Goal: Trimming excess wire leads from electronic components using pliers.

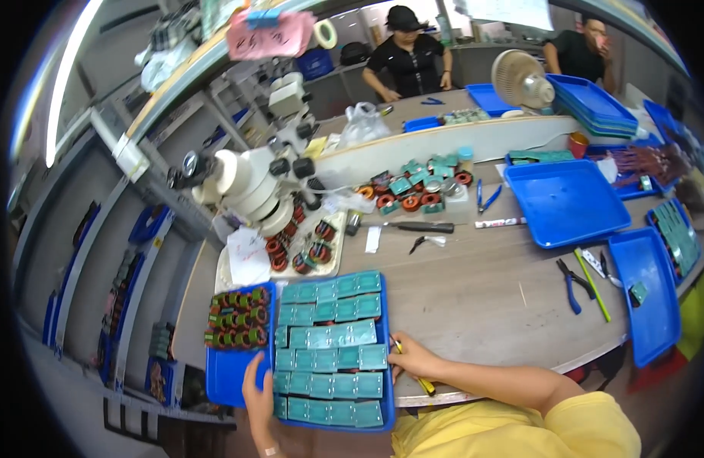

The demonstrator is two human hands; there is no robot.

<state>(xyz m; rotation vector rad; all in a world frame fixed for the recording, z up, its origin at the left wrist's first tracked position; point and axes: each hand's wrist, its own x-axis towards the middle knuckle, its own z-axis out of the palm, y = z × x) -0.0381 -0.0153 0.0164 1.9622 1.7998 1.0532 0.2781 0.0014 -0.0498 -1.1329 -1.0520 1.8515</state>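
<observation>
A blue tray (390,416) filled with rows of teal circuit boards (333,333) lies at the table's front edge. My left hand (259,393) is at this tray's left side, fingers stretched and thumb apart, overlapping a second blue tray (226,374). That second tray carries rows of dark green-and-brown wound coils (237,319) at its far end. At the right rim of the board tray, my right hand (413,360) is closed around a slim yellow-and-black tool (426,387). The tool's exact kind is hidden by the fingers and wrist.
A microscope (241,183) stands behind a cream tray (333,256) of copper coils. Pliers (571,286), a black-handled tool (420,227) and a marker (501,223) lie on the table. Blue trays (569,202) fill the right side. Two people are across the bench.
</observation>
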